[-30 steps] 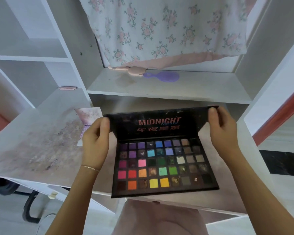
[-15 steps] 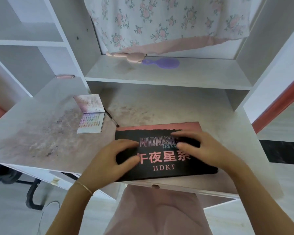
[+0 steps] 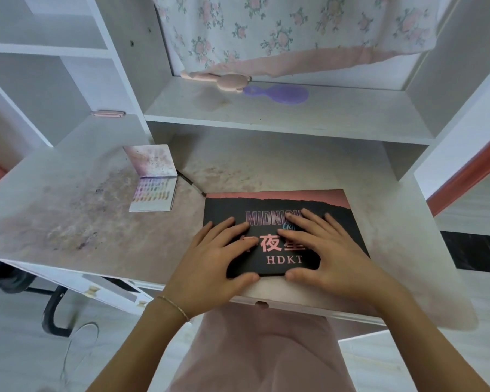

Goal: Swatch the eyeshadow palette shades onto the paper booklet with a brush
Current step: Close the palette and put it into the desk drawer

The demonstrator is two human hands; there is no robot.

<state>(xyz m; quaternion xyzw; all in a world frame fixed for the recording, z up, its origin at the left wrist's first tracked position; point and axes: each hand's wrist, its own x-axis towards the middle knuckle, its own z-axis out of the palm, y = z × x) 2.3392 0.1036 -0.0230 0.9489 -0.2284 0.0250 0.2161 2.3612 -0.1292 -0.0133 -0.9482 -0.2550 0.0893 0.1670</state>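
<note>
While both hands lie flat on its lid, the palette sits closed on the near right part of the desk, its near edge close to the desk's front edge. The left hand rests on the lid's near left part with straight, slightly spread fingers and the thumb along the near edge. The right hand mirrors it on the right side, fingers straight and pointing far-left across the printed lettering, thumb at the near edge. Neither hand curls round anything; both press on the black cover, whose far strip is pink.

Left of the palette and farther back lies the booklet, open, with its far page standing tilted up and rows of coloured swatches on the flat near page. It is apart from the palette. Between them the brush lies on the desk as a thin dark stick, its near end just at the palette's far left corner.

On the shelf above the desk lie a purple hairbrush and, touching it on the left, a pink one. A floral cloth hangs behind them. The desk surface is stained with pinkish and dark smudges on its left part.
</note>
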